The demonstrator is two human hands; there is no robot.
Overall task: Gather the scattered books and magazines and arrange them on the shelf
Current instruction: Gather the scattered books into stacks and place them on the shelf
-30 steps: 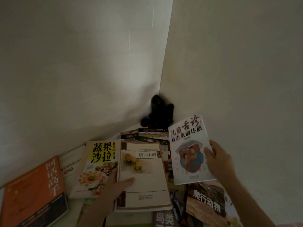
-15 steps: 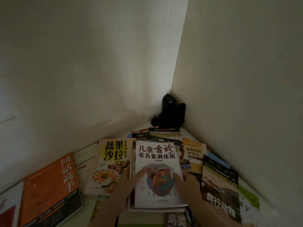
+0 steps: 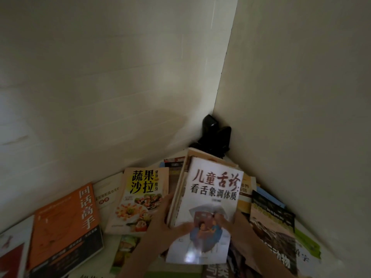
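Both hands hold a small stack of books raised and tilted off the pile in the corner. Its top book is white (image 3: 210, 199) with dark and red Chinese title lettering and a picture of people low on the cover. My left hand (image 3: 163, 219) grips the stack's left edge, fingers wrapped round the spines. My right hand (image 3: 240, 222) grips the right edge, partly behind the cover. A beige book (image 3: 180, 185) shows under the white one in the stack.
Books lie scattered flat around: a yellow salad cookbook (image 3: 140, 199), an orange book (image 3: 66, 227), a white one (image 3: 107, 194), a dark reptile book (image 3: 271, 227), several more beneath. A black object (image 3: 214, 135) stands in the corner where two pale walls meet.
The white book, held aloft in my right hand a second ago, was laid on the beige book. Both hands now lift the stack, tilting its far end up.
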